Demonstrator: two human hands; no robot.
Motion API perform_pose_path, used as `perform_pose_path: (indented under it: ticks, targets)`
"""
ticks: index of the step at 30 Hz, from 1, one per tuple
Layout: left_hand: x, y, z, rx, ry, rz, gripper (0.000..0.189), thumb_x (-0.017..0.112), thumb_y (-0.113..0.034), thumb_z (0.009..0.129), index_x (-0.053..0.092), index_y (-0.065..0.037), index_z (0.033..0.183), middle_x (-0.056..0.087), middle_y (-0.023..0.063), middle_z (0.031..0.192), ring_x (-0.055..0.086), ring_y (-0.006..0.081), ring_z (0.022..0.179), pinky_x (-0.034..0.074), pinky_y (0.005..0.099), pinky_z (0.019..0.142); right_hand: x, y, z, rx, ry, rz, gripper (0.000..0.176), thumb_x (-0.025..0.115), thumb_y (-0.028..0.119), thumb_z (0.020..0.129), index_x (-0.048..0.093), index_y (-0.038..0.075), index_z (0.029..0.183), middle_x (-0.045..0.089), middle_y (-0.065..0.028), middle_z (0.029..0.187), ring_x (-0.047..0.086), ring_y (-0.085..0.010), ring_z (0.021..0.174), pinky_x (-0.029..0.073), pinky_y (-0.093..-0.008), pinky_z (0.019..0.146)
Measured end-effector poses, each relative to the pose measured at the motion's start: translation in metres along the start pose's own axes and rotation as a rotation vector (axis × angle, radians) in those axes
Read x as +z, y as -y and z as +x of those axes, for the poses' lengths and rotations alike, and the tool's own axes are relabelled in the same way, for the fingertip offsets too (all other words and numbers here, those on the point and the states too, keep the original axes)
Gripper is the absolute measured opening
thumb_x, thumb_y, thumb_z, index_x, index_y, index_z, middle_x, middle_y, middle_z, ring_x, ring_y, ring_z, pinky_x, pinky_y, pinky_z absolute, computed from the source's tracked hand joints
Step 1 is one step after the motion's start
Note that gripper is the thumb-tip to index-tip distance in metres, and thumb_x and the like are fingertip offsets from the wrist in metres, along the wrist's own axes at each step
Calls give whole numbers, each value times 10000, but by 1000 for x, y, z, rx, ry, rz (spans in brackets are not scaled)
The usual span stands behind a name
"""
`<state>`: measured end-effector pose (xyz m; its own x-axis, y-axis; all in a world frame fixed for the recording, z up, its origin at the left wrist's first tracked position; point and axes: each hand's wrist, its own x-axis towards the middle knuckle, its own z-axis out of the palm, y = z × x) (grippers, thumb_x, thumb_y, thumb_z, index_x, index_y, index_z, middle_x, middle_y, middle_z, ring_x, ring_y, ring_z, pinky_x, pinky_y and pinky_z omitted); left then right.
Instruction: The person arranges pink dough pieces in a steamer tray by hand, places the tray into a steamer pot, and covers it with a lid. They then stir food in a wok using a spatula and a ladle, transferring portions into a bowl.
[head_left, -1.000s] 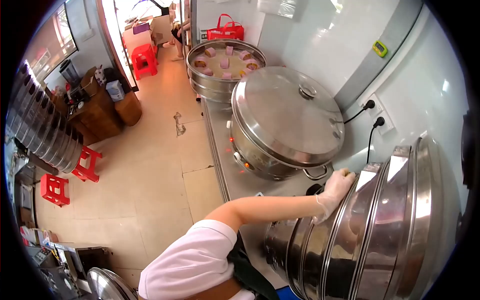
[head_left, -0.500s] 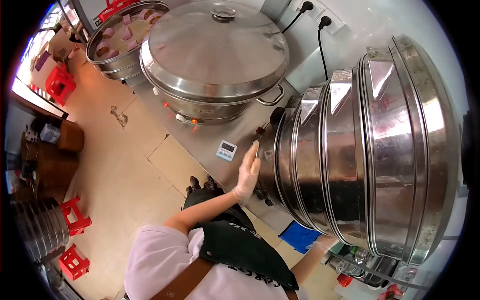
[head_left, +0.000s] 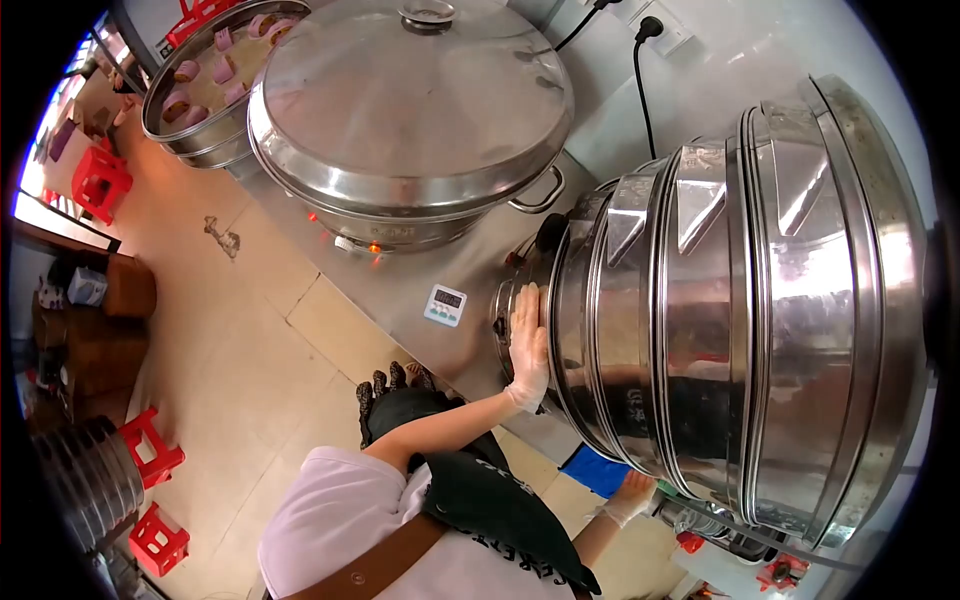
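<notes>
A tall stack of stainless steel steamer tiers (head_left: pixel 700 330) fills the right side, with triangular metal handles on the rims. My left hand (head_left: pixel 528 345), in a clear glove, lies against the lower end of the stack, fingers stretched out and close together. My right hand (head_left: pixel 632 490), also gloved, is at the near side of the stack, by its edge; the fingers show only in part and look extended. Between the arms and the stack, a blue cloth-like item (head_left: pixel 592 470) shows. A small white digital timer (head_left: pixel 445 305) lies on the metal counter, left of my left hand.
A large lidded steamer (head_left: pixel 410 120) with lit orange lights stands on the counter (head_left: pixel 400 285). Behind it, an open steamer (head_left: pixel 205 140) holds several purple-and-brown pieces. Black plugs (head_left: pixel 650 27) sit in the wall. Red stools (head_left: pixel 155 540) and another tier stack (head_left: pixel 85 480) stand on the left.
My left hand has moved right, from beside the base of the stack to flat against it. My right hand has shifted slightly left and shows more. The view has shifted a little.
</notes>
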<state>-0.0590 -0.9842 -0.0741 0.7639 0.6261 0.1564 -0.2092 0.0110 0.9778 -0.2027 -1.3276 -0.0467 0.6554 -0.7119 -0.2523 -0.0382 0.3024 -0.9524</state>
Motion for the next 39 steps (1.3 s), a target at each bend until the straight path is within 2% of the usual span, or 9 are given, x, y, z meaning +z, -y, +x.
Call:
perform_pose_path:
  ticks: [9, 17, 23, 26, 27, 29, 32, 36, 39]
  targets:
    - [-2, -7, 2, -19, 8, -21, 704, 290, -511, 981, 283, -25, 1490, 270, 205, 1539, 206, 360, 1439, 142, 423, 1163, -1, -2, -10, 16, 3, 39, 532, 516, 405, 967, 477, 21, 1333, 539, -114, 1334, 489, -260, 1250, 366, -380, 1063]
    - [-6, -18, 6, -17, 34, 29, 702, 270, -487, 990, 251, 4, 1491, 258, 199, 1544, 183, 362, 1446, 127, 424, 1168, -2, -6, -42, 65, -48, -89, 553, 405, 409, 1011, 429, 1, 1383, 499, -146, 1386, 470, -260, 1273, 345, -383, 1075]
    - [-5, -20, 2, -17, 45, 10, 658, 292, -443, 1002, 234, -19, 1502, 234, 164, 1561, 177, 334, 1451, 117, 400, 1177, -18, -24, -56, 65, 42, -121, 468, 458, 382, 999, 532, 11, 1276, 605, -134, 1238, 569, -238, 1143, 428, -351, 982]
    - [-26, -36, -4, -87, 176, -48, 629, 372, -402, 1000, 230, -72, 1516, 200, 148, 1577, 153, 299, 1463, 102, 379, 1185, -18, -18, -60, 113, 17, -120, 454, 486, 364, 988, 546, 11, 1267, 615, -138, 1208, 579, -230, 1114, 439, -340, 952]
    - [-28, -13, -22, -181, 97, -56, 540, 517, -235, 953, 378, -58, 1445, 357, 168, 1494, 306, 314, 1390, 234, 383, 1145, -23, -13, -63, 87, 36, -137, 453, 491, 363, 986, 553, 9, 1262, 617, -138, 1199, 579, -228, 1110, 438, -338, 952]
    - [-54, -12, -64, 125, 89, 390, 511, 618, -30, 789, 531, -59, 1292, 542, 154, 1270, 492, 303, 1197, 387, 400, 1016, -38, -4, -69, 40, 64, -170, 451, 500, 359, 981, 566, 6, 1253, 622, -137, 1179, 579, -224, 1104, 435, -333, 954]
    - [-68, -48, -124, 681, 525, 295, 513, 610, 78, 618, 661, -155, 1073, 580, 72, 1030, 568, 275, 947, 450, 398, 844, -73, 6, -72, -7, 27, -178, 414, 518, 308, 974, 582, -16, 1224, 639, -138, 1125, 610, -222, 1034, 462, -328, 925]
    - [-25, -62, -207, 960, 979, 407, 471, 679, -144, 631, 653, -210, 1097, 548, -8, 1131, 465, 238, 1162, 381, 449, 950, -125, 39, -82, -77, -28, -245, 320, 533, 187, 970, 583, -42, 1187, 668, -134, 1045, 643, -205, 966, 501, -316, 870]
    - [22, -68, -267, 1069, 1198, 287, 458, 668, -153, 637, 647, -211, 1091, 550, -11, 1190, 463, 255, 1182, 366, 477, 997, -163, 67, -92, -145, 17, -309, 192, 552, 71, 937, 651, -13, 1079, 683, -96, 985, 625, -160, 909, 493, -289, 842]
